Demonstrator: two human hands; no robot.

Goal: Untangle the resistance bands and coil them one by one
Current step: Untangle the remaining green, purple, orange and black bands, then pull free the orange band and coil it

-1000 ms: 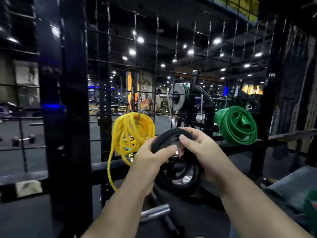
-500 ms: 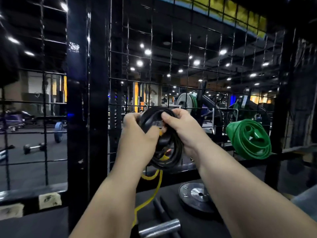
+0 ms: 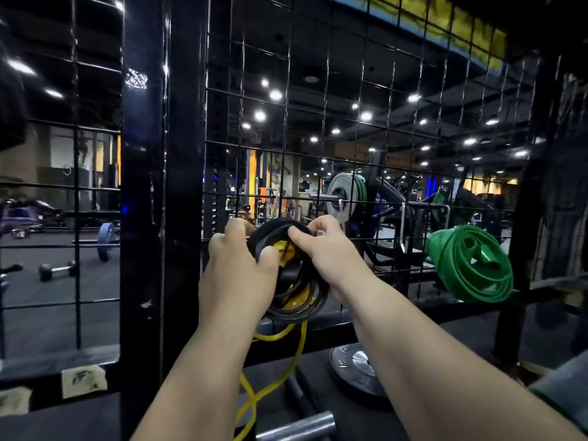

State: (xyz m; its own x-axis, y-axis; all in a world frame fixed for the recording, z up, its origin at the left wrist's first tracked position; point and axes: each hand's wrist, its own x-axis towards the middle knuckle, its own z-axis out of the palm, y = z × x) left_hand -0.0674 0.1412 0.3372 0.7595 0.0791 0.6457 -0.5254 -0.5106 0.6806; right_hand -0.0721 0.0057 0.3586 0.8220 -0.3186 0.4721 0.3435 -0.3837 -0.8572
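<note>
- In the last second both hands have carried the black coil (image 3: 270, 233) up and left, from beside the yellow band (image 3: 301, 342) to right in front of it, close against the mesh (image 3: 318, 122).
- The left grip (image 3: 237, 275) is clenched on the coil's left side, fingers curled over its far edge and thumb laid across the near face.
- The right grip (image 3: 321, 249) pinches the coil's top right, thumb on the near side and fingers hooked over the rim.
- The black coil stands roughly upright between the two hands. Its loops are gathered but a little slack at the bottom.
- The yellow band shows through the black coil's middle and below it, with a loose strand trailing down toward the near edge.
- The green coil (image 3: 467, 265) hangs on the mesh well to the right, already wound.
- A plate (image 3: 356, 367) lies flat below the right forearm.
- Step in hand, as I judge it: the black band is coiled and is being hung on the mesh. I cannot tell whether it has caught on anything yet.
- The next move calls for seating the coil's opening on its support while both hands keep the loops together. The hands should then let go one at a time so the coil does not spring open or snag the yellow band.
</note>
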